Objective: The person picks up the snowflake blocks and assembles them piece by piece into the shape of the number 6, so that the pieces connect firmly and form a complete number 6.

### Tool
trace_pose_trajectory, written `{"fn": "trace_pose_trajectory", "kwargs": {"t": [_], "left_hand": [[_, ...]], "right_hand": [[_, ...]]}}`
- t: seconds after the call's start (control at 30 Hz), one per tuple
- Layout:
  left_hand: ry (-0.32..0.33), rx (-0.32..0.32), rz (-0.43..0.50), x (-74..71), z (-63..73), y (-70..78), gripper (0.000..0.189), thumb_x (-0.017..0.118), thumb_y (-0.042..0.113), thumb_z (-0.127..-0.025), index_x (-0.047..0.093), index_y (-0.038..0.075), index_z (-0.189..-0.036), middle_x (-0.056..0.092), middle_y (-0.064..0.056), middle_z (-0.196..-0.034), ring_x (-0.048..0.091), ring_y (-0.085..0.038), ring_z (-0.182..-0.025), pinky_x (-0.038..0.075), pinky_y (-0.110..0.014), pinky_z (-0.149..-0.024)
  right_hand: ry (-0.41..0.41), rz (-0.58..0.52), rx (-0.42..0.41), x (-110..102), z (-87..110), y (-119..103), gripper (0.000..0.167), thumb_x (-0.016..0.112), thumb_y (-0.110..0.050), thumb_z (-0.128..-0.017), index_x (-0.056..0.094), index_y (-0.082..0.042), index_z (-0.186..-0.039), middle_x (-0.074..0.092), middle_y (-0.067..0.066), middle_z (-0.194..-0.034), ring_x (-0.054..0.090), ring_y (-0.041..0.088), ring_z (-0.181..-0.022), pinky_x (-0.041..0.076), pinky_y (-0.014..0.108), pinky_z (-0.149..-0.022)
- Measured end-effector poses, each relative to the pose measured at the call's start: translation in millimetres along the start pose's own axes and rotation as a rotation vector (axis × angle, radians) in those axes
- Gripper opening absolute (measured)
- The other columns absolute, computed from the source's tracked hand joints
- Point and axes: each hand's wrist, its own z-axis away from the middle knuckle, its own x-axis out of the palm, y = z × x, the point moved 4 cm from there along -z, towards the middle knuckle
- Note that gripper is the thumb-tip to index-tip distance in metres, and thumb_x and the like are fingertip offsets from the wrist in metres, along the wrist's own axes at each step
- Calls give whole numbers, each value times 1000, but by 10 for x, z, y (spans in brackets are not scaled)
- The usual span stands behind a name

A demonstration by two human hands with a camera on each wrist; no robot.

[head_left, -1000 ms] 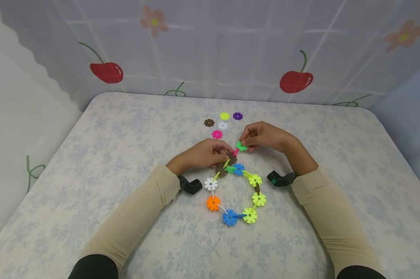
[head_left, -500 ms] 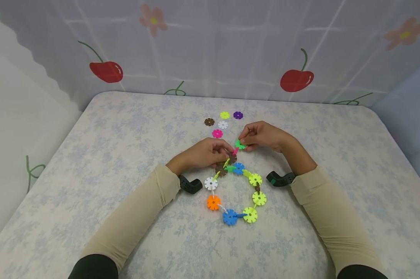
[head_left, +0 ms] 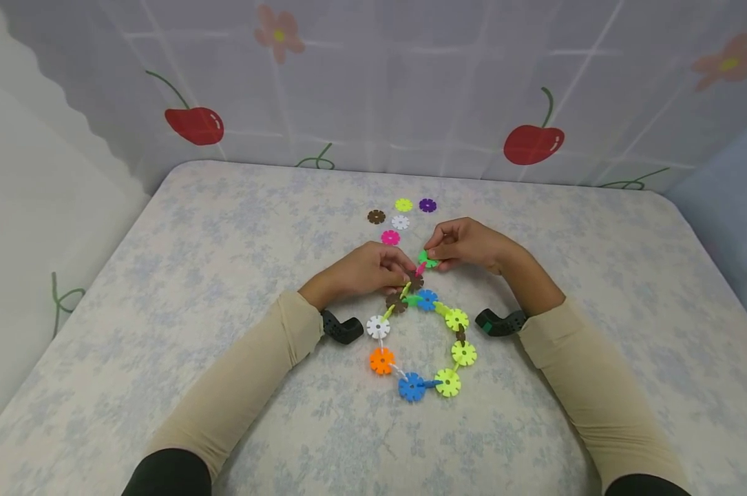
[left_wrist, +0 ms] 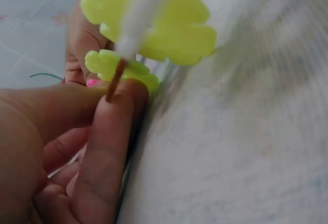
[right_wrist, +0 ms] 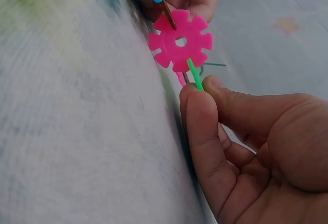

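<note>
Flower-shaped notched plastic discs are slotted together into a ring on the table, and a short branch rises from its far side. My left hand (head_left: 370, 269) pinches a brown disc (head_left: 416, 281) of that branch between thumb and finger. A pink disc (right_wrist: 180, 40) joins this brown one and stands edge-on in the head view. From the right, my right hand (head_left: 472, 242) pinches a green disc (head_left: 428, 259), its edge at a notch of the pink disc. The left wrist view shows the brown disc (left_wrist: 116, 80) edge-on at the fingertips, beside yellow-green discs (left_wrist: 123, 70).
Beyond the hands lie several loose discs: a pink disc (head_left: 390, 238), a white disc (head_left: 401, 222), a brown disc (head_left: 376, 216), a yellow disc (head_left: 403, 205) and a purple disc (head_left: 427, 205). The ring's near side has a blue disc (head_left: 412, 387). A printed curtain (head_left: 373, 89) hangs behind the table.
The green disc in my right hand has shifted slightly left against the pink disc. My left hand keeps its hold on the brown disc. The head view has moved a little.
</note>
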Motion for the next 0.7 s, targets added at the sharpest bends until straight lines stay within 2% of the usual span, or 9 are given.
{"fn": "trace_pose_trajectory", "kwargs": {"t": [0.17, 0.3, 0.43, 0.53, 0.7], "left_hand": [[32, -59, 98, 13, 15, 2, 16, 65, 1, -98, 72, 0, -113, 72, -13, -97, 67, -17, -78, 59, -33, -78], [45, -78, 116, 25, 26, 2, 16, 67, 1, -97, 71, -1, -112, 72, -13, -98, 68, -17, -79, 59, -33, -78], [23, -80, 72, 26, 38, 16, 16, 66, 3, -97, 70, -1, -112, 72, -12, -93, 67, -17, -77, 59, -32, -75], [-2, -71, 17, 22, 46, 31, 14, 65, 8, -99, 69, 1, -110, 71, -11, -90, 66, -19, -76, 58, -32, -73], [-29, -64, -38, 13, 57, 46, 13, 62, 13, -102, 68, 2, -104, 69, -12, -85, 67, -20, -74, 59, -32, -71]], "right_hand": [[4, 7, -27, 44, 6, -25, 5, 66, 1, -97, 68, 5, -99, 71, 9, -90, 69, 19, -76, 59, 33, -77], [6, 16, -34, 69, 11, -33, 5, 66, 1, -97, 68, 4, -99, 71, 10, -91, 69, 19, -76, 59, 33, -77], [-2, 21, -33, 75, 10, -32, 9, 67, -1, -97, 68, 5, -104, 71, 11, -95, 69, 21, -78, 59, 34, -78], [8, 77, -46, 54, 15, -34, 16, 67, -10, -99, 70, 3, -109, 70, 12, -98, 67, 24, -83, 58, 34, -78], [136, 276, -75, -62, 25, -64, 30, 62, -26, -103, 69, -7, -125, 69, 13, -103, 62, 28, -92, 52, 36, -75]]}}
